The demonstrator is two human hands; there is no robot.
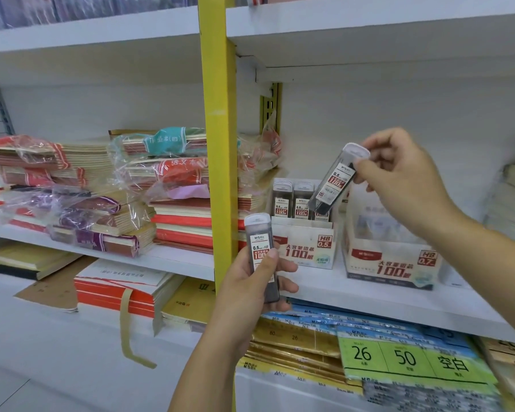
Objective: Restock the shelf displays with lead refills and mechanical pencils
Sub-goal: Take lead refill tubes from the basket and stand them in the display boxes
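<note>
"Lead refill case, the tilted one: where is it hanging?"

"Above the 0.5 display box, with its dark lower end dipping toward the row of refills standing inside. The right hand is pinching it just below the white cap, thumb in front and fingers curling behind."

"And the left hand?"

"It is gripping a second refill case, upright, nearer and further left. The thumb is lying across the 0.5 label (the same red-and-white label as on the tilted one). That case is showing just right of the yellow upright, in front of the box's left edge."

"What is sitting to the right of that box?"

"A 0.7 display box, just beside it on the same white shelf. The right forearm is crossing in front of its upper part, and I cannot tell what is lying inside."

"Anything further out?"

"Left of the upright, stacks of notebooks in loose plastic wrap are resting on the shelf, red and purple spines facing out. One level down on the right, a green card reading 26 and 50 is lying on blue and gold packs."
</note>
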